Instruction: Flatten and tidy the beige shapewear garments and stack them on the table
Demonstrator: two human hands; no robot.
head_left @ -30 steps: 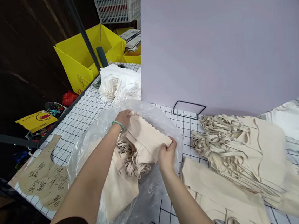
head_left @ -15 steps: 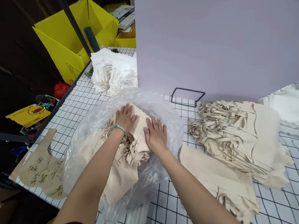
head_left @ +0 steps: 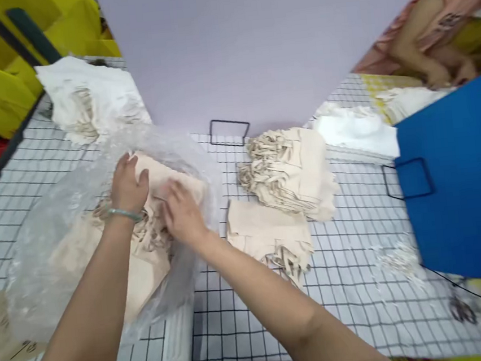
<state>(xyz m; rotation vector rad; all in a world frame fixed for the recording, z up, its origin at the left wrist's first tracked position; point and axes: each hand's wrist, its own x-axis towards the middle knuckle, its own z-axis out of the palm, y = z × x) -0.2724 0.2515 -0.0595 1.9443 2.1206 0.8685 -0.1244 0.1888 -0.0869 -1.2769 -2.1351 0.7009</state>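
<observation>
A pile of cream fabric pieces [head_left: 169, 173] with bunched ties lies in a clear plastic bag [head_left: 48, 267] on the grid-patterned table. My left hand [head_left: 129, 185], a green bangle at its wrist, rests at the left edge of the top piece with thumb apart from the fingers. My right hand [head_left: 184, 213] lies on the front of the same piece, fingers stretched out and slightly blurred. Right of the bag, cream fabric pieces with ties [head_left: 302, 163] are stacked, and a smaller cream stack [head_left: 265, 223] lies in front of them.
A lilac panel [head_left: 231, 45] stands behind the bag; a blue panel [head_left: 462, 182] stands at right. White fabric [head_left: 96, 92] is piled back left. Scissors [head_left: 462, 309] and thread scraps [head_left: 401, 258] lie front right. A co-worker's hands [head_left: 447, 74] are at the back right.
The view has swung right, bringing the blue panel and co-worker into sight. My right hand has moved closer to my left, over the top fabric piece, whose near edge looks shifted.
</observation>
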